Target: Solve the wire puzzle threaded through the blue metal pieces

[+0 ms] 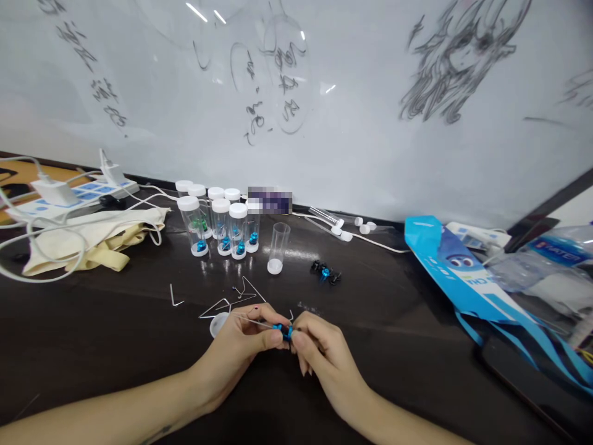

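My left hand pinches a small shiny blue metal part between thumb and fingers. A thin metal rod runs from that hand toward the part. My right hand is closed at the part's right side, its fingertips touching it; a dark bit shows there, too small to name. Left of my hands lie several bent thin metal rods and a white round cap. An L-shaped hex key lies farther left. Beyond my hands is a small cluster of black and blue parts.
Capped clear tubes with blue and green parts stand at the back left. An uncapped tube stands beside them. White caps lie near the whiteboard. A cloth bag and power strip are left, a blue bag right.
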Motion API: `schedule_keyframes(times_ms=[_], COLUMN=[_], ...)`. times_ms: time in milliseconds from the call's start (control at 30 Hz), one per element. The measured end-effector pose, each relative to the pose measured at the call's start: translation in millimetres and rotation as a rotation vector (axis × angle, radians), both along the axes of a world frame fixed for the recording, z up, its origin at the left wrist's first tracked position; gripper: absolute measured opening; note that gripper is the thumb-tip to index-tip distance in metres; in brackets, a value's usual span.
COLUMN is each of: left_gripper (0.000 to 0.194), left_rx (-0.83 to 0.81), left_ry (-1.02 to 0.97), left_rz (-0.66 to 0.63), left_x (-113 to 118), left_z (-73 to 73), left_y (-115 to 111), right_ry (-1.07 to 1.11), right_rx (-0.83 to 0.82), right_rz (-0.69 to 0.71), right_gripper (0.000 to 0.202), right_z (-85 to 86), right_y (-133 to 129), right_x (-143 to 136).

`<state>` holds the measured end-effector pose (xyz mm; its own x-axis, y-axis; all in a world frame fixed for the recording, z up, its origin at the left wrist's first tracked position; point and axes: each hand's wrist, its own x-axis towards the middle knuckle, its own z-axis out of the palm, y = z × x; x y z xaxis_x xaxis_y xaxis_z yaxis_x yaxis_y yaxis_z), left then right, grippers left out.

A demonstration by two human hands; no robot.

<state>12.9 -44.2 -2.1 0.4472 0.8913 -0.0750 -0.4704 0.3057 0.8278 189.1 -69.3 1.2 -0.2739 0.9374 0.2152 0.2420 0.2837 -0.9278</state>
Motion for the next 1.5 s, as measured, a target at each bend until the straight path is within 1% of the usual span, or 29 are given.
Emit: schedule_keyframes(times_ms=[100,167,233,333,400,433,567,667,833,967,1033,1133,1200,1267,1400,1467,1500], left_gripper=[0.012,0.012,0.012,0.012,0.012,0.012,0.013,0.013,0.013,0.013,0.012,0.012,0.011,0.010,0.012,0.013,0.012], left_rx=[-0.017,-0.019,-0.016,0.006,0.012,0.009,-0.020,-0.027,-0.027,0.000,0.007,0.002,0.002,-0.001,-0.002,0.001,0.001], left_ry=[0.006,0.011,0.003,-0.004,-0.007,-0.009,-0.006,-0.002,-0.012,-0.008,0.002,0.017,0.022,0.015,0.000,0.002,0.001], left_rz=[0.033,0.039,0.022,-0.007,-0.015,-0.014,0.025,0.031,-0.002,0.003,0.016,0.033,0.031,0.012,-0.022,-0.018,-0.015], left_x=[-1.1,-1.4,-1.2,-0.3,0.1,0.1,-0.9,-1.8,-1.0,-0.3,-0.6,-1.5,-1.9,-1.9,-0.6,0.0,0.1], left_z=[-1.8,-2.3,-1.9,-0.3,0.3,0.3,-0.7,-0.8,0.7,0.2,-0.5,-0.9,-0.6,-0.1,0.9,1.2,1.2], left_y=[0.5,0.5,0.0,-1.1,-1.2,-1.0,0.2,0.0,-1.2,-0.7,-0.5,-0.5,-0.7,-1.0,-1.4,-1.3,-1.1], right_ry=[0.035,0.040,0.026,-0.018,-0.032,-0.030,-0.001,0.021,0.054,0.081,0.048,0.016,0.023,0.034,0.031,0.022,0.017], right_rx=[0.000,0.003,-0.002,-0.015,-0.012,-0.009,-0.005,-0.001,-0.076,-0.078,-0.074,-0.045,-0.028,-0.034,-0.062,-0.061,-0.057], right_rz=[-0.027,-0.041,-0.025,0.018,0.019,0.009,-0.038,-0.041,0.020,0.027,0.006,-0.045,-0.058,-0.032,0.027,0.025,0.017], right_gripper=[0.018,0.017,0.023,0.042,0.045,0.042,0.021,0.016,0.029,0.040,0.036,0.021,0.018,0.020,0.042,0.045,0.043], right_z=[0.9,0.7,0.3,0.2,0.8,1.3,1.9,0.9,-0.5,0.1,0.0,-1.1,-1.9,-1.8,0.1,0.8,1.0], right_y=[0.6,0.1,-0.7,-1.3,-1.3,-1.2,-1.8,-2.2,-0.7,-0.6,-1.5,-2.8,-2.9,-2.1,-0.5,-0.6,-0.8], right_x=[-1.2,-1.3,-0.7,0.7,0.9,0.7,-1.1,-1.6,-0.8,-0.8,-0.7,-0.6,-0.7,-0.9,-1.0,-1.0,-1.0])
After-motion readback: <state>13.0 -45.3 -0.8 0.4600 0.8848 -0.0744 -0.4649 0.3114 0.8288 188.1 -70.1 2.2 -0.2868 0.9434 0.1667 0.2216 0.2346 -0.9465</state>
